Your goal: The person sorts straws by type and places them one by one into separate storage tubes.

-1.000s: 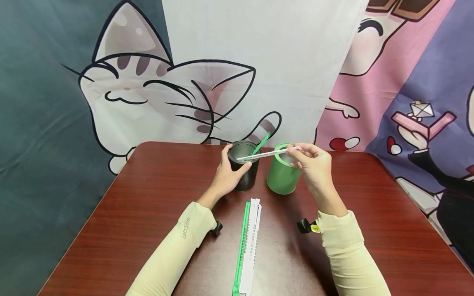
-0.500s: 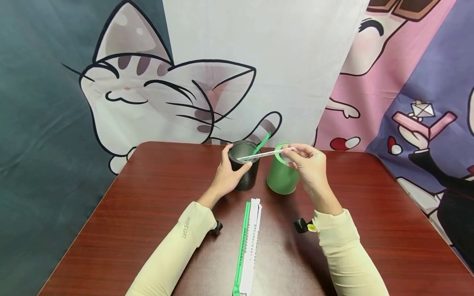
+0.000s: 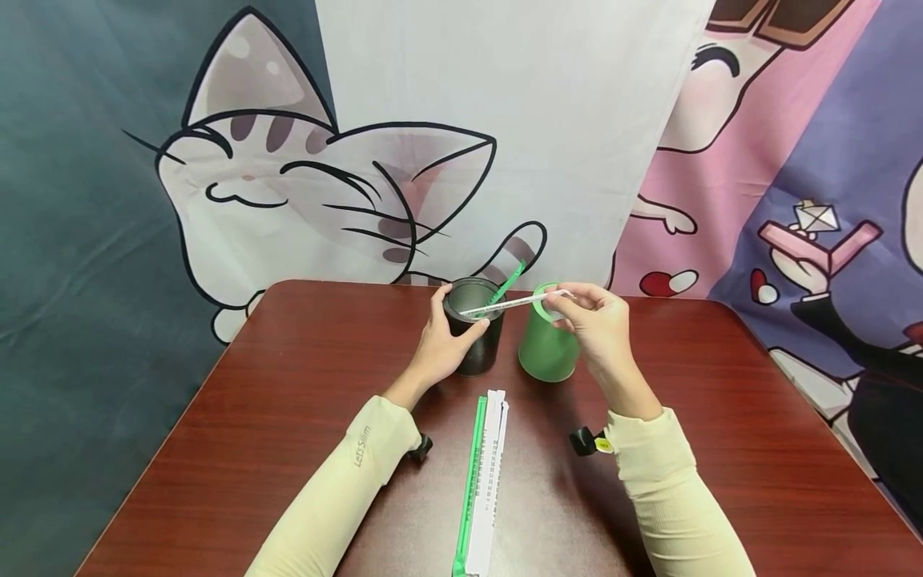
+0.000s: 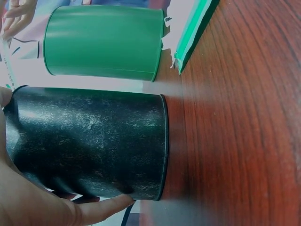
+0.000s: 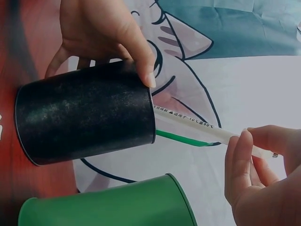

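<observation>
My left hand (image 3: 436, 344) grips a black cylindrical canister (image 3: 480, 346), thumb and fingers around its rim and side. Out of the canister's mouth leans a green wrapped straw (image 3: 513, 276). Between thumb and fingertips, my right hand (image 3: 602, 324) pinches a white paper-wrapped straw (image 5: 197, 123) with printed lettering. Its far end lies inside the black canister's rim, and its near end is among the fingers. A green canister (image 3: 546, 349) stands upright just right of the black one, its opening partly behind my right hand. The right wrist view shows the white straw angled beside the green one.
Nearer on the brown table (image 3: 288, 417), a green wrapped straw (image 3: 471, 489) and several white wrapped straws (image 3: 490, 481) lie side by side, lengthwise. A cartoon-printed cloth (image 3: 577, 120) hangs behind the table's far edge.
My right hand has shifted slightly left, with the white straw still pinched and its far end at the black canister's mouth. My left hand keeps its grip, and the canisters stay in place.
</observation>
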`<state>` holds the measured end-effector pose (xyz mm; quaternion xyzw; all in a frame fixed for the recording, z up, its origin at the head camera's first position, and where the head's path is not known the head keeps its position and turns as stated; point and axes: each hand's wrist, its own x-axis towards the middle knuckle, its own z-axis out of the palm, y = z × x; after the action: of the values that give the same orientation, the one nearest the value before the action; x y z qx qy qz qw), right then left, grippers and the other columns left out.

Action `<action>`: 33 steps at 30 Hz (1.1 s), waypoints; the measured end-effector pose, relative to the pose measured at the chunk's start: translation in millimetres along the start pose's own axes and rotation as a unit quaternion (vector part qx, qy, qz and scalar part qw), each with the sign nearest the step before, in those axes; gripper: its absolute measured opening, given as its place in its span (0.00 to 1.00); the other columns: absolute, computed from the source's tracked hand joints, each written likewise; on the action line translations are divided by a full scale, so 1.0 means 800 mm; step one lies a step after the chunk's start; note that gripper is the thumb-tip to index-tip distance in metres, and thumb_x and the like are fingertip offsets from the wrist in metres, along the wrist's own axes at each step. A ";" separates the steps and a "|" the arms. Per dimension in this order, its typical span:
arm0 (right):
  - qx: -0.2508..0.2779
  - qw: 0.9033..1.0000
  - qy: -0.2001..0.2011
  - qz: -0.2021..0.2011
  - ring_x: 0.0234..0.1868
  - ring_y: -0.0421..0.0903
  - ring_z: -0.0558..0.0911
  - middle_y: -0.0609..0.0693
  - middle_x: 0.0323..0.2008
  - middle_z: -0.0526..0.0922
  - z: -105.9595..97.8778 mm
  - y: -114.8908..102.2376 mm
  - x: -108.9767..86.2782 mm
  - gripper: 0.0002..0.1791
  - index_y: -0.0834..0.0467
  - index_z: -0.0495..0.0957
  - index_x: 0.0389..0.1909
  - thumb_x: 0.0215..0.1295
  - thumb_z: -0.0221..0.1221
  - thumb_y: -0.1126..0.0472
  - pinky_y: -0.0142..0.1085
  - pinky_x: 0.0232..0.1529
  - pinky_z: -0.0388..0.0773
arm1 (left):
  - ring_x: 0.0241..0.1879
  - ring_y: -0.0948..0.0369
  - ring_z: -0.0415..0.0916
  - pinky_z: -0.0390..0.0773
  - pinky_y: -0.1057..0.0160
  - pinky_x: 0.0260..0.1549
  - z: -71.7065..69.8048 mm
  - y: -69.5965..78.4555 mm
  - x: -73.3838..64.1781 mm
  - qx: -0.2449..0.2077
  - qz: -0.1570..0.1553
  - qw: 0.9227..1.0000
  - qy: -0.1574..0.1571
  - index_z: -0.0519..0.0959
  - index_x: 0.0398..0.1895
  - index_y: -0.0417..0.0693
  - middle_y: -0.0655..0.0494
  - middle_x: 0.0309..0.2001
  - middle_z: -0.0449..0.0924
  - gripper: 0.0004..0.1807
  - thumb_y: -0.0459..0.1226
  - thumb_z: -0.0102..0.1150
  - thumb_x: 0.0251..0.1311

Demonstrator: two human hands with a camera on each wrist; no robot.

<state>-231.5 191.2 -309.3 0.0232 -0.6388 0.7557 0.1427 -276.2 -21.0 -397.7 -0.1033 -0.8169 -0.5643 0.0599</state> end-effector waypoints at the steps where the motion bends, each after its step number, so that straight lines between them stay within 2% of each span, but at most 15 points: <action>1: -0.005 1.000 -0.001 -0.001 0.30 0.43 0.82 0.56 0.34 0.84 0.000 0.000 0.000 0.15 0.70 0.78 0.37 0.49 0.68 0.68 0.33 0.25 0.78 | 0.55 0.55 0.65 0.65 0.49 0.51 0.000 0.000 0.000 0.000 0.000 1.000 0.001 0.46 0.69 0.65 0.56 0.59 0.63 0.49 0.65 0.57 0.47; 13: -0.025 1.000 -0.015 -0.005 0.30 0.42 0.83 0.50 0.30 0.85 0.007 0.007 0.003 0.14 0.68 0.78 0.36 0.48 0.68 0.68 0.34 0.26 0.78 | 0.54 0.55 0.65 0.65 0.49 0.51 0.001 -0.001 -0.001 0.004 0.000 1.000 0.001 0.46 0.69 0.66 0.55 0.58 0.64 0.48 0.65 0.57 0.47; 23: -0.013 0.999 -0.047 -0.001 0.33 0.45 0.84 0.51 0.32 0.85 0.013 0.012 0.003 0.16 0.69 0.77 0.39 0.50 0.67 0.68 0.34 0.27 0.78 | 0.55 0.56 0.65 0.65 0.49 0.51 0.000 0.001 0.000 0.008 0.000 1.000 0.000 0.45 0.68 0.68 0.55 0.59 0.63 0.48 0.65 0.56 0.47; 29: -0.020 0.998 -0.054 -0.004 0.33 0.42 0.84 0.52 0.33 0.85 0.018 0.019 0.005 0.17 0.70 0.76 0.39 0.49 0.68 0.68 0.34 0.27 0.78 | 0.56 0.56 0.64 0.64 0.48 0.52 0.000 0.000 0.000 0.011 -0.001 1.000 0.001 0.45 0.68 0.70 0.55 0.61 0.62 0.48 0.66 0.56 0.47; 33: -0.025 0.998 -0.056 -0.007 0.33 0.42 0.84 0.53 0.33 0.85 0.018 0.025 0.004 0.16 0.69 0.77 0.38 0.48 0.68 0.70 0.34 0.27 0.79 | 0.56 0.57 0.64 0.63 0.49 0.53 0.001 -0.001 0.001 0.014 -0.002 1.000 0.000 0.43 0.66 0.76 0.56 0.61 0.62 0.46 0.67 0.55 0.46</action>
<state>-241.9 175.0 -325.3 0.0660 -0.6646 0.7357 0.1124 -277.0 -20.8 -398.8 -0.1007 -0.8248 -0.5531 0.0601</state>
